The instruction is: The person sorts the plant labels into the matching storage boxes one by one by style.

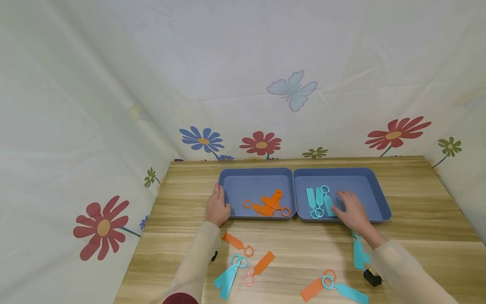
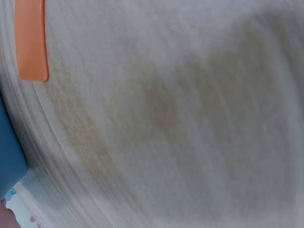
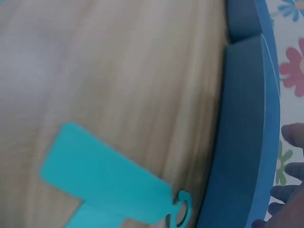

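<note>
My left hand (image 1: 218, 207) rests against the left end of the left blue tray (image 1: 255, 172), its fingers extended along the wall. Several orange ring-ended tags (image 1: 267, 207) lie in that tray. Over the right blue tray (image 1: 357, 172) is my right hand (image 1: 352, 211), fingers spread and nothing visibly held. Its thumb is close to a turquoise ring-ended tag (image 1: 328, 204); whether they touch I cannot tell. More turquoise tags (image 1: 310, 196) lie to the left of it. In the right wrist view the fingers (image 3: 294, 169) are apart, beyond the tray wall (image 3: 242, 128).
On the wooden table (image 1: 182, 185), in front of the trays, lie loose orange tags (image 1: 263, 262) and turquoise tags (image 1: 228, 278). Another turquoise pair (image 1: 358, 253) sits by the right forearm, near a black-and-yellow object (image 1: 372, 278). A flowered curtain (image 1: 228, 105) hangs behind.
</note>
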The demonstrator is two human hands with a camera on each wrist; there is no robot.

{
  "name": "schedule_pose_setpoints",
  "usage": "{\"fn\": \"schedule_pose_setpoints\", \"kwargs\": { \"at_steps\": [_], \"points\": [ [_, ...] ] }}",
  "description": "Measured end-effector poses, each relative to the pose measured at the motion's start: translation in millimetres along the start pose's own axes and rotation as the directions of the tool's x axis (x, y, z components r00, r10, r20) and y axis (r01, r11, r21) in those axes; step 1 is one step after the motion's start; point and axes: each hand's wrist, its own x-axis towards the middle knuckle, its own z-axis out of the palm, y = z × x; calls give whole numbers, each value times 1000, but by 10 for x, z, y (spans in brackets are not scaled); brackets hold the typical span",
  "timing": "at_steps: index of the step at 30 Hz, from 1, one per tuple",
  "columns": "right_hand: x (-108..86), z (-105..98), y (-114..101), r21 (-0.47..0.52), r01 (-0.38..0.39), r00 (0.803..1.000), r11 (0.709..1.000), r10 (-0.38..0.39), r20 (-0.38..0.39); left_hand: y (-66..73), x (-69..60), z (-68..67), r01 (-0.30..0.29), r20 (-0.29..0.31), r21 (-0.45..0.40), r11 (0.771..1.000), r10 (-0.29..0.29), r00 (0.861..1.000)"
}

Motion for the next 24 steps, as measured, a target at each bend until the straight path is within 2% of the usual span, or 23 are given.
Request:
{"fn": "schedule_pose_setpoints", "kwargs": {
  "at_steps": [5, 10, 19, 24],
  "points": [
    [-164, 52, -37, -99, 109, 994, 989, -106, 35, -13, 9, 12, 5, 3, 8, 1000, -5, 1000],
    [-338, 114, -110, -147, 218, 975, 965, -208, 79, -17, 14, 20, 1, -2, 9, 1000, -1, 1000],
    [-662, 167, -95, -237, 401, 915, 885, -376, 144, 6, -2, -6, -12, -25, 1, 1000, 12, 1000],
    [-822, 215, -34, -276, 487, 873, 828, -466, 143, 3, -6, -6, 0, -3, 0, 1000, 0, 1000]
  ]
}}
